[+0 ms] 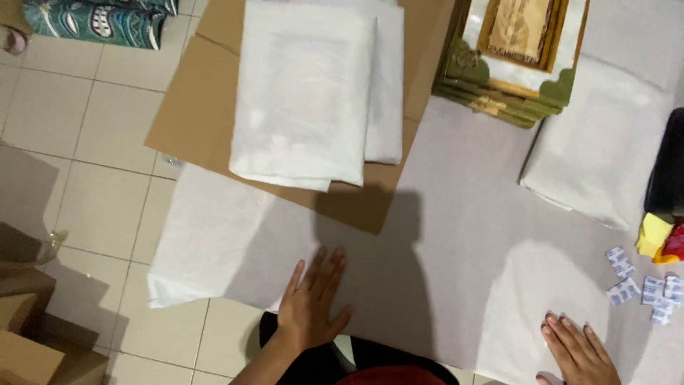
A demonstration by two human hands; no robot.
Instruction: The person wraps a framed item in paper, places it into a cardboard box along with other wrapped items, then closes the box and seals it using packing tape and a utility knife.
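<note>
1. The left hand (311,299) lies flat, fingers spread, palm down on a large white sheet of paper (456,235) spread over the tiled floor (92,142). Its grip holds nothing; it only presses the sheet.
2. The right hand (577,349) also rests flat on the same sheet near its lower right edge, fingers loosely apart, pinching nothing.
3. The sheet lies open and mostly smooth in front of the person, with nothing set on its middle; judging by this, the wrapping of the next item has not begun.
4. Above the left hand, a bundle already wrapped in white paper (313,93) rests on a flat piece of cardboard (206,107). Another white wrapped package (605,150) lies at the right, so some pieces look finished.
5. A stack of ornate gold-and-green frames (513,57) sits bare at the top, between the two wrapped items; these appear left to do.
6. Small white and blue packets (641,285) lie scattered just beside the right hand, near a yellow and red cloth (659,239).
</note>
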